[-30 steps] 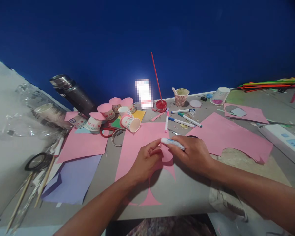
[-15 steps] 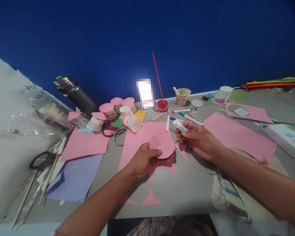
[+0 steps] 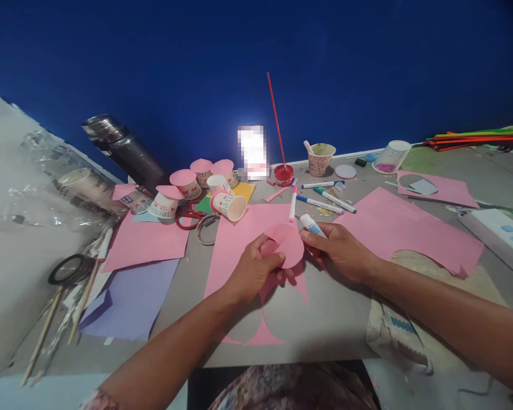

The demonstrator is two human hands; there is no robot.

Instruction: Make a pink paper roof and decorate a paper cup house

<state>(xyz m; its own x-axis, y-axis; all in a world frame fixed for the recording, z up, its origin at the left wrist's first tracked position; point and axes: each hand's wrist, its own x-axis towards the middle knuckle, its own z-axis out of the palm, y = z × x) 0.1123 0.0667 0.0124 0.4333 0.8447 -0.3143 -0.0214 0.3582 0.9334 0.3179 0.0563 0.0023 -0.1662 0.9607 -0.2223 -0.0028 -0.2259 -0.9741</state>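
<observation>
"What are the fingers doing?"

"Left hand (image 3: 255, 266): pinching a pink paper disc (image 3: 293, 245), thumb on top, the other fingers underneath. Right hand (image 3: 344, 250): closed round a smooth white tube (image 3: 312, 226) with blue print, one blunt end poking out past the thumb and index finger."

"Do the right fingers touch the disc?"

"They're right by its edge. I can't tell whether they touch it."

"How does it look?"

"Matt, thin, evenly pink, with a neat round rim. A crease or overlapping edge runs in above the left thumb; I can't make out which."

"And under the hands?"

"A pink sheet (image 3: 236, 250), its edge scooped into curves, with thin points of paper trailing towards the wrists."

"Beyond the fingertips?"

"Slim plastic markers (image 3: 320, 205), then a glossy red pot (image 3: 284, 176) with a thin red stick standing in it."

"Off to the left of the left fingers?"

"A silvery ring (image 3: 199, 234), red-handled scissors (image 3: 190, 227), then printed paper cups (image 3: 166, 209), several topped with shallow pink cones, one tipped sideways. Past those, a dark shiny flask (image 3: 130, 156) leans."

"Right of the right fingers?"

"Another pink sheet with a curved bite, then a hard white power strip (image 3: 498, 228)."
</observation>
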